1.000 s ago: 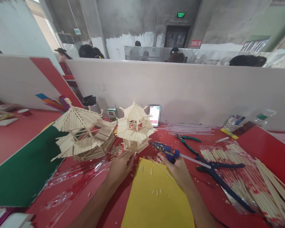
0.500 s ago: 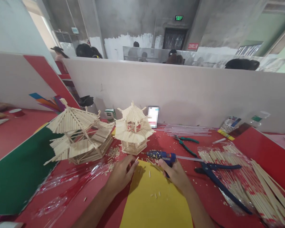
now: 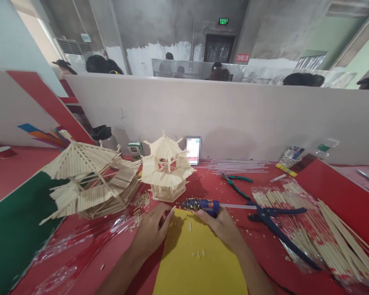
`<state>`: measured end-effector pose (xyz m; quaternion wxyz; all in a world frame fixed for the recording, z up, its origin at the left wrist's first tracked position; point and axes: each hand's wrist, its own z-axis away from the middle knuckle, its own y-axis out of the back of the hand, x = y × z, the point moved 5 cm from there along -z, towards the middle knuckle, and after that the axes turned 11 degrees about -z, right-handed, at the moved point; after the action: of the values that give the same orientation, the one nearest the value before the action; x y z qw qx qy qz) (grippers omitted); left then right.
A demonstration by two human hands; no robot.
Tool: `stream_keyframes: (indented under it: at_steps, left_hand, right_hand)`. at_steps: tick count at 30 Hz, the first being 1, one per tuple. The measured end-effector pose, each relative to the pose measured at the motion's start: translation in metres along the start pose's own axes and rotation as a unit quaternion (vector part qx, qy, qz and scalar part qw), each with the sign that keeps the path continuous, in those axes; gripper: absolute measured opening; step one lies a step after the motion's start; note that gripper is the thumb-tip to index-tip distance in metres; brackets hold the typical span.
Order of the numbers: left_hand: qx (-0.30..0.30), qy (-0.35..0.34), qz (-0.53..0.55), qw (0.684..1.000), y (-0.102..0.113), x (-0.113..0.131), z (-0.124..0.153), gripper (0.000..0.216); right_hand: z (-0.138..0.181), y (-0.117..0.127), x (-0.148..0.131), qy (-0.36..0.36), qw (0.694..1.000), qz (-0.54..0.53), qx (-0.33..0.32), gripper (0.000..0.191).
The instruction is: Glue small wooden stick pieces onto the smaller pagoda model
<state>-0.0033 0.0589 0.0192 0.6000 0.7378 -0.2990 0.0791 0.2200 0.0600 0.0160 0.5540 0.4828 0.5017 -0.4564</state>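
My right hand (image 3: 222, 223) is wrapped round a blue glue gun (image 3: 203, 206), whose nozzle points left and whose clear glue stick juts out to the right. My left hand (image 3: 152, 227) is closed in a pinch on a short wooden stick (image 3: 173, 208), close to the nozzle. Beneath both hands lies a yellow sheet (image 3: 199, 270) with several cut stick pieces (image 3: 198, 255) on it. Just beyond stands a small two-tiered stick pavilion (image 3: 166, 170). A larger stick pavilion (image 3: 89, 176), leaning, is at the left.
Blue-handled cutters (image 3: 283, 235) and green-handled pliers (image 3: 237, 186) lie at the right, near bagged wooden sticks (image 3: 313, 233). Spare glue sticks (image 3: 236, 166) and a phone (image 3: 193, 150) are at the back by a white partition (image 3: 233, 114). Clear plastic wrap (image 3: 80, 246) lies at the left.
The whole view has shifted slightly, so things appear further left. The glue gun's nozzle now sits a little nearer the stick in my left hand.
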Motion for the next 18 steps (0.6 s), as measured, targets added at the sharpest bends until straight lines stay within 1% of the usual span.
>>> stream_keyframes:
  at_steps: [4, 10, 18]
  left_hand:
    - [-0.003, 0.001, -0.004, 1.000, 0.003, 0.004, 0.000, 0.030]
    - [0.011, -0.009, 0.013, 1.000, 0.005, 0.007, 0.000, 0.026]
    - [-0.012, -0.009, 0.006, 1.000, 0.003, 0.005, 0.001, 0.029]
  right_hand:
    - [0.001, 0.001, -0.006, 0.007, 1.000, 0.000, 0.004, 0.035]
    - [0.004, 0.001, -0.015, 0.017, 1.000, 0.026, -0.005, 0.034]
    - [0.005, 0.000, -0.019, 0.045, 0.997, 0.059, 0.002, 0.034]
